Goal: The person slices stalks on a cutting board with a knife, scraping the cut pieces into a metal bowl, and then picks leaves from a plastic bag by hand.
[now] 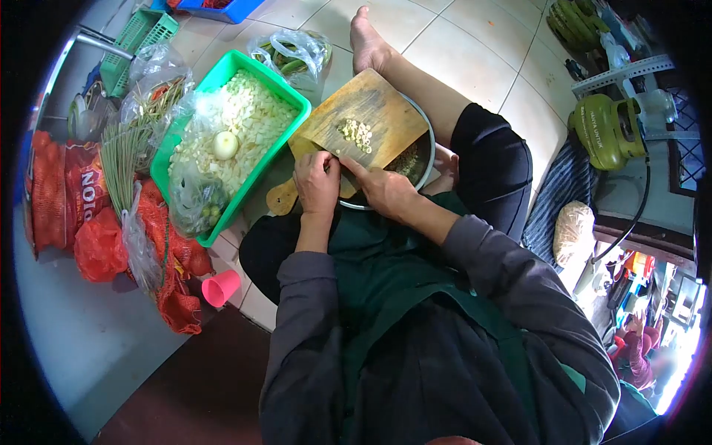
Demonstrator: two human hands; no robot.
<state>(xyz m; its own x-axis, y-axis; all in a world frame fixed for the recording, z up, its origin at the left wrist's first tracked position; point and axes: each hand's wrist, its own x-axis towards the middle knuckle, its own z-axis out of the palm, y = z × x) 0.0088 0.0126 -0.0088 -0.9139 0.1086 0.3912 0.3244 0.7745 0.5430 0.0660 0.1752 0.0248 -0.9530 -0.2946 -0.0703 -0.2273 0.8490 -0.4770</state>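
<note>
A worn wooden cutting board [371, 100] rests across a metal-rimmed bowl [429, 159] in my lap, with small pale chopped pieces [357, 136] on it. My left hand [317, 182] is at the board's near edge, its fingers curled together. From the right, my right hand [389, 193] meets it, index finger reaching toward the left fingertips. Both hands are closed, and whatever is between the fingers is too small or hidden to make out. Beside my left wrist shows a rounded wooden handle [282, 197] with a hole. Dark contents partly show inside the bowl under the board.
To the left stands a green basin [302, 111] of chopped white pieces, a whole peeled onion [225, 145] and a plastic bag [196, 199]. Red net sacks [52, 193], long stalks [122, 163] and a pink cup [220, 288] lie beyond. A green gas cylinder [608, 130] stands right; another person [638, 356] is far right.
</note>
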